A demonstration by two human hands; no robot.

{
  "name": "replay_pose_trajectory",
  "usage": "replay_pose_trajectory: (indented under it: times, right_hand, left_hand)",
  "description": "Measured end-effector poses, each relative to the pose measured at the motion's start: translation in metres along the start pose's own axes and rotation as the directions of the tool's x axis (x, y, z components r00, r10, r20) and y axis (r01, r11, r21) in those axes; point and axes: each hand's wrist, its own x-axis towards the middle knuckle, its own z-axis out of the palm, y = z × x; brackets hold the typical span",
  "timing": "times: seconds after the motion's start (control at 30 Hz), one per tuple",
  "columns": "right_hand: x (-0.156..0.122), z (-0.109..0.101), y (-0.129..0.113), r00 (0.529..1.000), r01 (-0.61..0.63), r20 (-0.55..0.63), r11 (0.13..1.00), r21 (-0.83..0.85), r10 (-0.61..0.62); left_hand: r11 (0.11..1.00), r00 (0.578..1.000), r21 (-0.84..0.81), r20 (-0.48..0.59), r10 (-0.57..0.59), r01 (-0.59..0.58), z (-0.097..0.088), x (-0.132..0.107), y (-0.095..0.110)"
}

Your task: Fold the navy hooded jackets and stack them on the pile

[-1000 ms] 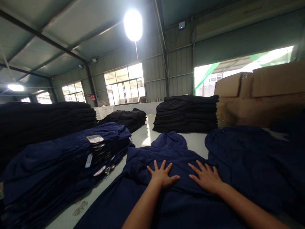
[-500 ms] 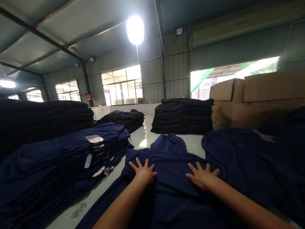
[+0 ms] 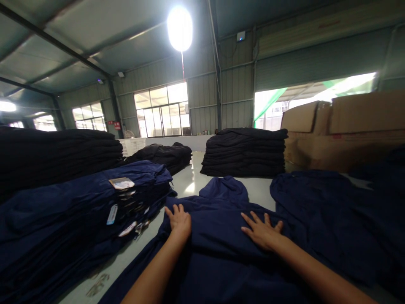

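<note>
A navy hooded jacket [image 3: 218, 249] lies spread on the pale table [image 3: 190, 185], its hood [image 3: 224, 189] pointing away from me. Flat on the cloth near the jacket's left shoulder edge rests my left hand [image 3: 179, 221], fingers apart. My right hand [image 3: 262, 230] presses on the right side of the same jacket with its fingers spread. Neither hand grips anything. The jacket's lower part runs out of view beneath my forearms.
To the left lies a pile of navy garments [image 3: 85, 202] with paper tags [image 3: 122, 183] on it. Black folded garments [image 3: 243, 153] are stacked behind the hood. More navy clothing [image 3: 316, 211] lies at right, with cardboard boxes [image 3: 357, 143] beyond. A bright lamp [image 3: 179, 28] hangs overhead.
My left hand has slid left across the jacket toward its shoulder edge. My right hand has shifted slightly left. The view has tilted a little.
</note>
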Motion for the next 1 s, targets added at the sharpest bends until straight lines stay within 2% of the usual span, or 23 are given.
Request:
replay_pose_trajectory:
  times: [0.1,0.17,0.2,0.3,0.4,0.5,0.67,0.83,0.9,1.0]
  right_hand:
    - [-0.001,-0.004,0.004,0.998,0.053,-0.017,0.997,-0.052,-0.054]
    - [0.003,-0.005,0.008,0.996,0.083,-0.008,0.994,-0.077,-0.084]
    - [0.006,-0.003,0.011,0.995,0.1,-0.002,0.993,-0.07,-0.1]
    - [0.019,0.004,0.02,0.989,0.149,-0.014,0.989,-0.005,-0.149]
    - [0.028,0.012,0.026,0.987,0.157,-0.049,0.987,0.025,-0.156]
    - [0.029,0.015,0.026,0.986,0.151,-0.076,0.988,0.021,-0.149]
    - [0.016,0.016,0.023,0.986,0.141,-0.086,0.99,0.007,-0.14]
    - [-0.019,0.022,0.016,0.991,0.118,-0.068,0.993,-0.011,-0.118]
    - [-0.034,0.018,0.016,0.991,0.127,-0.028,0.992,-0.024,-0.128]
    - [-0.045,0.001,0.023,0.973,0.229,0.034,0.973,-0.016,-0.228]
  left_hand:
    - [0.976,0.977,-0.046,-0.053,0.208,-0.211,0.002,-0.003,0.022]
    - [0.939,0.947,-0.12,-0.018,0.322,-0.322,0.007,-0.005,0.034]
    - [0.928,0.939,-0.163,0.025,0.342,-0.334,0.012,-0.004,0.037]
    - [0.917,0.934,-0.268,0.119,0.337,-0.296,0.027,0.0,0.038]
    - [0.915,0.942,-0.292,0.103,0.321,-0.279,0.04,0.006,0.034]
    - [0.918,0.942,-0.284,0.108,0.319,-0.278,0.043,0.007,0.031]
    - [0.906,0.919,-0.304,0.169,0.357,-0.296,0.039,0.0,0.029]
    - [0.897,0.905,-0.306,0.18,0.385,-0.321,0.036,-0.023,0.017]
    - [0.888,0.887,-0.309,0.208,0.412,-0.34,0.031,-0.034,0.011]
    - [0.888,0.851,-0.299,0.295,0.434,-0.349,0.013,-0.045,0.011]
